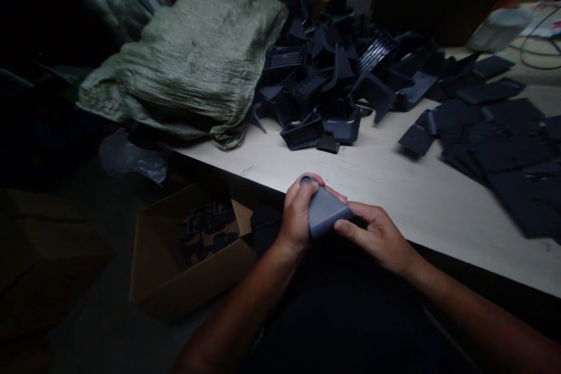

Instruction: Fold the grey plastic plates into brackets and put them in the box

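Gripping grey plastic part [328, 211] in left hand [298, 216], right hand [372, 236]; fingers [304, 197] closed; cardboard box [188, 274] holds dark pieces [205, 225].

One left hand [298, 216], one right hand [374, 236], one grey plastic part [326, 212]

One desk [385, 187] carries one uncountable heap of black plastic parts [319, 87] far and one uncountable spread of black panels [495, 140] right; one woven sack [184, 67] far left, one cardboard box [175, 263] near left.

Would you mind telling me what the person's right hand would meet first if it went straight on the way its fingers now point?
The right hand points at the grey moulded plastic piece gripped by the left hand, so that piece comes first. Its fingertips look at or very near the piece's edge, though depth is unclear.
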Demonstrator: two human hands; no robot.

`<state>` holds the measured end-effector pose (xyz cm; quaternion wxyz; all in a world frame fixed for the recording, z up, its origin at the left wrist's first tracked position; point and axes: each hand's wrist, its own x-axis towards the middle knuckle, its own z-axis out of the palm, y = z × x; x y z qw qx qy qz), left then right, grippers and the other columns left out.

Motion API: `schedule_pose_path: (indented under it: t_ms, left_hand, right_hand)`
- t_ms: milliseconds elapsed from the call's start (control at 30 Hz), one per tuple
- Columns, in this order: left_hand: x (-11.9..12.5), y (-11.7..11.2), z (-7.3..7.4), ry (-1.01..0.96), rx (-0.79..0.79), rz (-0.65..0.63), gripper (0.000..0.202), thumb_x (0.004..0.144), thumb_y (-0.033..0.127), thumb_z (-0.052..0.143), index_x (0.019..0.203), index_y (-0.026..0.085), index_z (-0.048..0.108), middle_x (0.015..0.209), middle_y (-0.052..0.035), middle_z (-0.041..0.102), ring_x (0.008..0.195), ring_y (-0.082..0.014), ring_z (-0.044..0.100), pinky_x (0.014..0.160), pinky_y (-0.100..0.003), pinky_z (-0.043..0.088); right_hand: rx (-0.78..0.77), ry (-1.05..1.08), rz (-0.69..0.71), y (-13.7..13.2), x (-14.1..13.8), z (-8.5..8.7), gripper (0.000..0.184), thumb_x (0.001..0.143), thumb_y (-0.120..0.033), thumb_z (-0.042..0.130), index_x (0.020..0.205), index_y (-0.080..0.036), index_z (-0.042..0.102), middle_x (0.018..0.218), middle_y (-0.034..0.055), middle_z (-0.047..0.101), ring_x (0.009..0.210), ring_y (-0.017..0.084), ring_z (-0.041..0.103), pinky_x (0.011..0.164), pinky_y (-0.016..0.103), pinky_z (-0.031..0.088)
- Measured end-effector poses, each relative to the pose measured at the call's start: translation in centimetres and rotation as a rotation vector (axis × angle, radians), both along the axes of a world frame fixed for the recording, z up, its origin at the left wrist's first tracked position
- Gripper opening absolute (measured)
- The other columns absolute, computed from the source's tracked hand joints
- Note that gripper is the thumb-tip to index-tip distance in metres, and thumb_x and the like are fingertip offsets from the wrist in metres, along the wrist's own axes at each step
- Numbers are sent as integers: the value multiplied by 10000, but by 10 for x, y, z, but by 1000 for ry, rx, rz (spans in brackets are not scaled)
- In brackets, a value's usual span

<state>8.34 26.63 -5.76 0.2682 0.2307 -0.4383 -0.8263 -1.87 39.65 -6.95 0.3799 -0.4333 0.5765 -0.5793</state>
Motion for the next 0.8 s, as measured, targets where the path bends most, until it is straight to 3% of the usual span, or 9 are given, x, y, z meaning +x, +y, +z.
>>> schedule_pose_path:
  t_ms: [200, 333, 467, 600, 733, 800]
  left_hand:
    - [-12, 2, -7, -62, 397, 57, 111, 785, 310, 588, 834, 211, 587, 694, -49, 721, 755, -252, 732, 800, -376, 582]
    - [-11, 12, -18, -166, 472, 92, 143, 747, 332, 652, 769, 200, 601, 653, -15, 660, 597, -183, 638, 683, -323, 548]
    - [-10, 29, -44, -248, 290, 126, 265, 715, 438, 668, 667, 206, 550, 575, 14, 565, 495, -136, 502, 592, -297, 476]
    - [1, 37, -69, -291, 55, 211, 314, 723, 498, 701, 755, 202, 602, 672, 22, 618, 597, -139, 551, 597, -255, 433]
    - [17, 36, -68, -340, -105, 132, 341, 709, 463, 820, 829, 171, 692, 779, -5, 677, 703, -151, 603, 642, -240, 439]
    - [21, 38, -58, -361, -137, 16, 441, 735, 578, 795, 790, 151, 697, 717, -30, 652, 651, -167, 589, 612, -261, 431]
  right_hand:
    - [72, -31, 21, 25, -16, -13, 372, 1034, -519, 605, 1058, -194, 784, 979, 55, 738, 944, 250, 675, 861, 327, 520]
    - [48, 19, -90, 42, -8, -22, 444, 1038, -541, 572, 833, -182, 734, 749, 29, 620, 718, 196, 570, 652, 292, 443]
    - [15, 19, -217, 49, -6, -25, 507, 1008, -585, 595, 719, -174, 667, 673, 14, 522, 633, 159, 465, 570, 282, 358]
    - [36, -35, -130, 55, -23, -28, 558, 959, -663, 608, 716, -167, 680, 646, 9, 521, 602, 149, 445, 550, 275, 340]
    - [93, -121, -1, 67, -42, -34, 597, 893, -712, 657, 674, -156, 648, 590, -14, 488, 540, 115, 396, 503, 254, 278]
    - [127, -151, 65, 71, -48, -38, 591, 857, -710, 698, 678, -147, 664, 567, -22, 490, 513, 101, 377, 483, 245, 247]
